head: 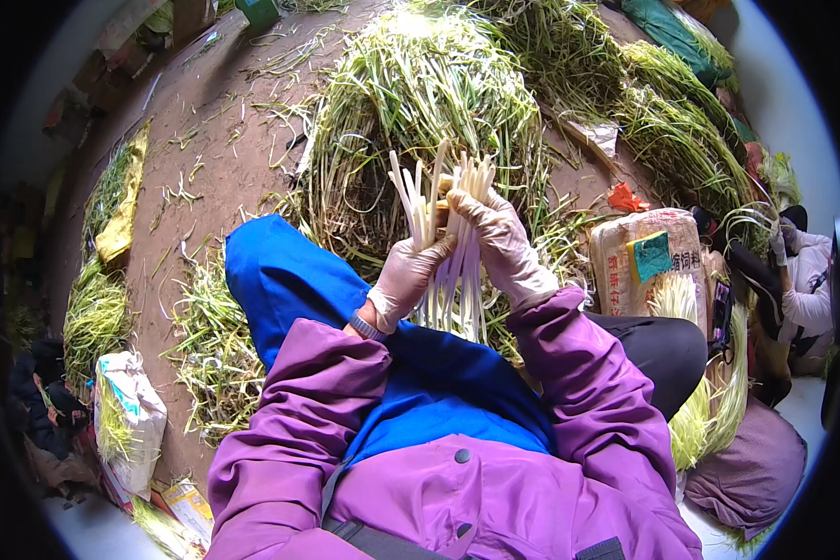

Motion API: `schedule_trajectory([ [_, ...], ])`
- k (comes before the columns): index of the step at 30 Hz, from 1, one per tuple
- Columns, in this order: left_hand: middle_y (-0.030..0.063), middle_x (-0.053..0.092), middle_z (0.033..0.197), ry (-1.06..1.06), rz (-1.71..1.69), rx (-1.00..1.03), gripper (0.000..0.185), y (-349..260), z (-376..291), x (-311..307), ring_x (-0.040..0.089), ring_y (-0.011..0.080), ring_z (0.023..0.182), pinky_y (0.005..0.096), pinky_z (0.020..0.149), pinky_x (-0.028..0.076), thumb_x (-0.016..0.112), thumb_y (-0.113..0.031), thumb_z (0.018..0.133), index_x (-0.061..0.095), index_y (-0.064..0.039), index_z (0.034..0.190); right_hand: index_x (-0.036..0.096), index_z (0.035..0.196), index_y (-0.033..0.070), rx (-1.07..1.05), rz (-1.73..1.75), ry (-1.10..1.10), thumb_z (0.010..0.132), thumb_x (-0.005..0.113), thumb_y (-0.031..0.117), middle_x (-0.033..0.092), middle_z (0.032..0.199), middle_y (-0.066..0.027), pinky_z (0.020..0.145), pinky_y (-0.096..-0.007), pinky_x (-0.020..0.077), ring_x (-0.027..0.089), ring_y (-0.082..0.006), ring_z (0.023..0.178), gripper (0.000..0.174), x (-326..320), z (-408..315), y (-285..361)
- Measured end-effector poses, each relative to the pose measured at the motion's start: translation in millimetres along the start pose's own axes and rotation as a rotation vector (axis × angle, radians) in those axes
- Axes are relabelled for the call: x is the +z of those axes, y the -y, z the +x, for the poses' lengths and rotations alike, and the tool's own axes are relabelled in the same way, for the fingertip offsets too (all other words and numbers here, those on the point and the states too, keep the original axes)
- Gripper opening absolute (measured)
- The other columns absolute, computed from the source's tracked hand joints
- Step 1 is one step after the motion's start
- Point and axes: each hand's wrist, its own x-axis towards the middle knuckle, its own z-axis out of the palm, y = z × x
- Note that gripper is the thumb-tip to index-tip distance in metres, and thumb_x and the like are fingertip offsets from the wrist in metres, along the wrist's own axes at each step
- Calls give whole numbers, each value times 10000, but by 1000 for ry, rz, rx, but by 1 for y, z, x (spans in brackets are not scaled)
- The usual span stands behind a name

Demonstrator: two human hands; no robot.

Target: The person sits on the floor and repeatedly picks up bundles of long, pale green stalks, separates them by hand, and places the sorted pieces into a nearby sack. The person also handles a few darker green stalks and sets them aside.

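My left hand (413, 273), in a thin pale glove, is closed on several white plant stalks (418, 203), whose cut ends point away from me. Against it, my right hand (497, 241), gloved too with a yellowish stained palm, grips a bundle of white stalks (470, 183). Their pale lower lengths hang between my hands above the blue cloth (448, 378) on my lap. Just beyond my hands lies a large heap of long green leafy stalks (427, 91). Which stalks each hand holds at the touching fingertips is hard to tell apart.
A woven sack (619, 262) with printing stands at my right, with pale stalks (700, 420) beside it. More green heaps (686, 140) lie at the upper right. Leaf scraps (217, 350) and a white sack (140, 420) are on the left. A co-worker (805, 280) sits at the far right.
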Motion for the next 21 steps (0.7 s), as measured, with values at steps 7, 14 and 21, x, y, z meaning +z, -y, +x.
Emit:
schedule_trajectory([
  [7,-7,639,987,78,-12,-37,321,-1,2,-3,573,74,886,249,799,465,627,-288,927,634,-27,1112,622,1114,39,-17,-75,50,904,641,178,645,912,-7,775,-242,473,597,-99,831,253,1,-2,5],
  [14,-6,641,894,141,-1,-148,318,2,1,-1,570,67,787,238,720,467,630,-316,924,655,-13,1015,643,1107,39,-4,-69,26,865,690,124,657,975,1,801,-243,468,587,-86,876,261,6,-5,7],
  [21,29,639,966,137,-150,-109,302,7,4,-7,618,129,856,290,766,502,619,-289,927,602,-40,1097,643,1034,11,9,13,0,878,659,144,667,932,-47,797,-276,496,621,-131,851,205,0,0,7],
])
